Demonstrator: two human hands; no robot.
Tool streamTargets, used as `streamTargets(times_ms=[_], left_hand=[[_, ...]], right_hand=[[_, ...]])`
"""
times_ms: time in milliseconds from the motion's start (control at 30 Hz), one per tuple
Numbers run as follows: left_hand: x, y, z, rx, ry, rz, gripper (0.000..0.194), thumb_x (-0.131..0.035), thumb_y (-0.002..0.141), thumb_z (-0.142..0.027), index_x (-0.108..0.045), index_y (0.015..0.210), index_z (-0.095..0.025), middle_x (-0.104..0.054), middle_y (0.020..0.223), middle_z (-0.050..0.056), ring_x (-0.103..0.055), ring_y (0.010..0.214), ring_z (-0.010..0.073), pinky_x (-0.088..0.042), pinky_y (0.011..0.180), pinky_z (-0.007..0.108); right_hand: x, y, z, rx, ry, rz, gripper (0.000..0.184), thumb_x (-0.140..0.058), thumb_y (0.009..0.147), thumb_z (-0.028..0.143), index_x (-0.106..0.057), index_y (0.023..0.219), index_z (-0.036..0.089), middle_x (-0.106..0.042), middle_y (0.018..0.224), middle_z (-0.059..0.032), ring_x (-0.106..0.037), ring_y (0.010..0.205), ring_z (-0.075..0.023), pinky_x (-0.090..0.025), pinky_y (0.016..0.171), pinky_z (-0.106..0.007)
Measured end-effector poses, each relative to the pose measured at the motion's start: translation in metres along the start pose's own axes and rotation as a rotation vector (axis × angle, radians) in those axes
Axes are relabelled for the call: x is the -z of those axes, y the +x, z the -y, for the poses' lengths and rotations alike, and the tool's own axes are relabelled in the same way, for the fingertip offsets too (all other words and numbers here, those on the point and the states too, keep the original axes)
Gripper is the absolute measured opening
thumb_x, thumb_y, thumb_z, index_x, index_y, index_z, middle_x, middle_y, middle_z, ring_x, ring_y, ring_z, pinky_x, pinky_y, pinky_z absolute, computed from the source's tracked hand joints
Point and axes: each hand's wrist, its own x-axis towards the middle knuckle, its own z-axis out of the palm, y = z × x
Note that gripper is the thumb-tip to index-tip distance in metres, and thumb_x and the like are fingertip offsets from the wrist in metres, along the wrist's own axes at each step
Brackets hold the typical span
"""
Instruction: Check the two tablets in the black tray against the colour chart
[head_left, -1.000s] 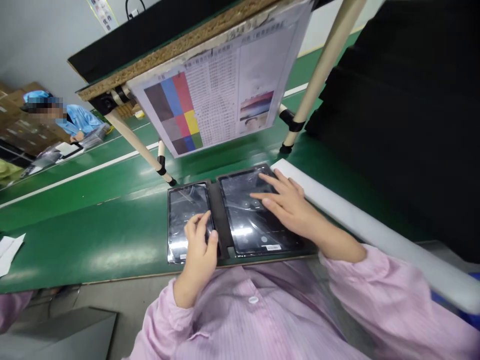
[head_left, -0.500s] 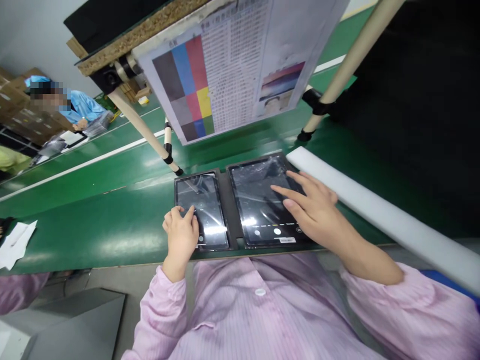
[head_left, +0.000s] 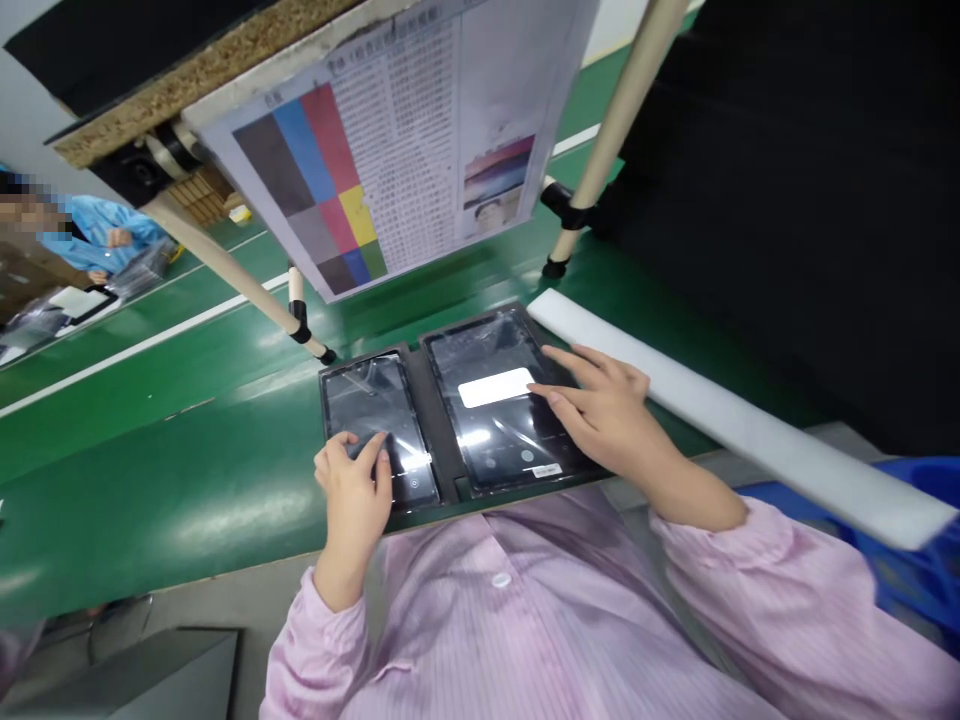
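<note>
Two dark tablets lie side by side in a black holder on the green bench. My left hand [head_left: 352, 480] rests on the lower part of the left tablet [head_left: 375, 415], fingers curled with fingertips touching the glass. My right hand [head_left: 600, 405] lies over the right side of the right tablet [head_left: 487, 400], fingers stretched out, fingertips on the screen next to a white rectangle lit on it. Both screens are covered with crinkled clear film. Neither hand holds anything.
A colour chart sheet [head_left: 390, 140] hangs tilted on a board above the tablets, carried by cream tubes [head_left: 225, 270]. A long white foam strip [head_left: 720, 420] lies to the right. A black wall [head_left: 810, 200] rises beyond it. A person in blue [head_left: 97, 235] works far left.
A white rectangle has lit up on the right tablet. My left hand has shifted from the divider onto the left tablet's lower edge. My right hand has slid to the right edge.
</note>
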Motion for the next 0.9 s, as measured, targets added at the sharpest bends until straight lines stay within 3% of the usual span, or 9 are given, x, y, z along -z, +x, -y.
streamTargets(times_ms=[233, 367, 500, 567, 633, 700, 767, 900], left_hand=[[-0.001, 0.005, -0.013, 0.006, -0.004, 0.053, 0.035, -0.053, 0.095, -0.025, -0.071, 0.124, -0.031, -0.046, 0.125, 0.013, -0.042, 0.115, 0.0317, -0.041, 0.099, 0.050], [-0.004, 0.007, -0.016, -0.022, 0.035, 0.084, 0.035, -0.054, 0.095, -0.029, -0.070, 0.126, -0.031, -0.047, 0.127, 0.013, -0.045, 0.114, 0.0321, -0.042, 0.098, 0.052], [0.003, 0.005, 0.000, -0.023, -0.024, 0.096, 0.048, -0.060, 0.093, -0.039, -0.059, 0.139, -0.026, -0.045, 0.132, 0.016, -0.044, 0.123, 0.0334, -0.039, 0.106, 0.055], [0.007, 0.000, 0.016, -0.030, -0.064, 0.152, 0.069, -0.069, 0.086, -0.045, -0.047, 0.148, -0.024, -0.038, 0.144, 0.018, -0.035, 0.138, 0.0378, -0.035, 0.112, 0.058], [0.007, -0.007, 0.032, -0.044, -0.082, 0.274, 0.092, -0.078, 0.076, -0.048, -0.035, 0.155, -0.026, -0.022, 0.159, 0.018, -0.017, 0.150, 0.0443, -0.029, 0.116, 0.061], [0.003, -0.014, 0.044, -0.053, -0.081, 0.382, 0.109, -0.085, 0.068, -0.048, -0.027, 0.158, -0.028, -0.005, 0.167, 0.017, 0.001, 0.153, 0.0485, -0.026, 0.117, 0.064], [-0.004, -0.020, 0.051, -0.064, -0.071, 0.405, 0.112, -0.086, 0.066, -0.047, -0.026, 0.159, -0.028, 0.001, 0.169, 0.016, 0.007, 0.153, 0.0482, -0.025, 0.118, 0.065], [-0.014, -0.024, 0.052, -0.088, -0.051, 0.332, 0.108, -0.087, 0.066, -0.047, -0.032, 0.156, -0.025, -0.005, 0.169, 0.018, 0.005, 0.154, 0.0456, -0.026, 0.118, 0.063]], right_hand=[[0.006, 0.002, -0.001, -0.089, 0.086, -0.116, 0.056, -0.028, 0.102, 0.047, -0.077, 0.112, 0.022, -0.056, 0.143, -0.0128, -0.054, 0.128, -0.0356, -0.038, 0.104, -0.060], [0.006, -0.001, -0.006, -0.088, 0.128, -0.026, 0.059, -0.027, 0.101, 0.050, -0.074, 0.118, 0.019, -0.055, 0.141, -0.0165, -0.054, 0.128, -0.0355, -0.041, 0.107, -0.058], [0.002, -0.014, -0.014, 0.069, 0.115, 0.147, 0.059, -0.040, 0.095, 0.061, -0.063, 0.137, 0.026, -0.040, 0.155, -0.0139, -0.047, 0.137, -0.0365, -0.044, 0.108, -0.054], [-0.003, -0.022, -0.020, 0.171, 0.054, 0.268, 0.070, -0.054, 0.086, 0.067, -0.051, 0.148, 0.033, -0.024, 0.165, -0.0101, -0.037, 0.144, -0.0404, -0.041, 0.109, -0.058], [-0.009, -0.030, -0.025, 0.241, -0.005, 0.364, 0.091, -0.067, 0.075, 0.069, -0.037, 0.155, 0.038, -0.010, 0.169, -0.0069, -0.026, 0.148, -0.0449, -0.038, 0.111, -0.064], [-0.015, -0.035, -0.030, 0.250, -0.047, 0.401, 0.103, -0.073, 0.070, 0.069, -0.028, 0.158, 0.041, -0.005, 0.169, -0.0053, -0.019, 0.150, -0.0469, -0.037, 0.110, -0.067], [-0.021, -0.037, -0.034, 0.226, -0.069, 0.380, 0.109, -0.075, 0.068, 0.067, -0.023, 0.160, 0.040, -0.004, 0.169, -0.0066, -0.018, 0.151, -0.0463, -0.037, 0.110, -0.067], [-0.025, -0.034, -0.041, 0.220, -0.062, 0.343, 0.119, -0.078, 0.069, 0.063, -0.011, 0.162, 0.034, -0.008, 0.168, -0.0127, -0.021, 0.151, -0.0424, -0.039, 0.110, -0.063]])
